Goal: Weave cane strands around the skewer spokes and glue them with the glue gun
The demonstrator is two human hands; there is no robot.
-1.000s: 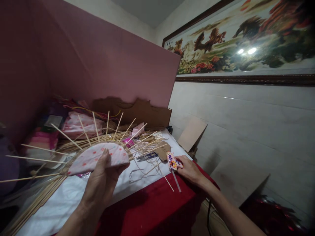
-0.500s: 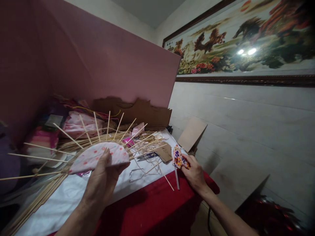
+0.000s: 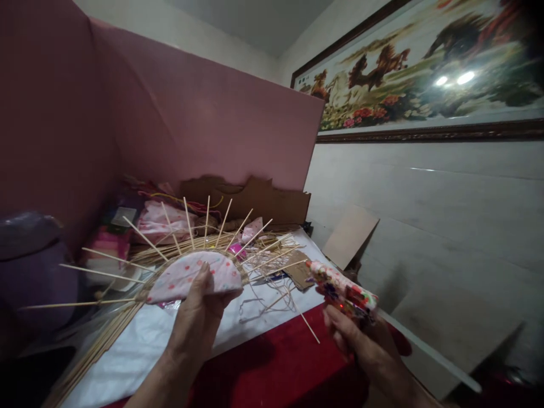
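Note:
My left hand (image 3: pixel 199 317) grips a half-round pad covered in pink dotted cloth (image 3: pixel 187 276), thumb on top, fingers under it. Thin wooden sticks (image 3: pixel 148 242) fan out from the pad's woven rim like rays. My right hand (image 3: pixel 361 340) is closed on a glue gun wrapped in flowered tape (image 3: pixel 342 289), lifted off the table with its nozzle pointing left toward the pad. A pale glue stick (image 3: pixel 429 354) juts out from the gun's back toward the lower right.
White paper (image 3: pixel 140 340) covers a red-clothed table (image 3: pixel 276 368). On it lie loose reeds and sticks (image 3: pixel 267 283), small scissors (image 3: pixel 274 277), cardboard pieces (image 3: pixel 255 198), and a heap of pink cloth (image 3: pixel 161 218). A pink partition (image 3: pixel 204 113) stands behind; a framed picture (image 3: pixel 425 62) hangs on the right wall.
My right hand picked the flowered glue gun up from the table edge and turned it level, nozzle toward the pad. My left hand keeps hold of the pad. The view shifted slightly left.

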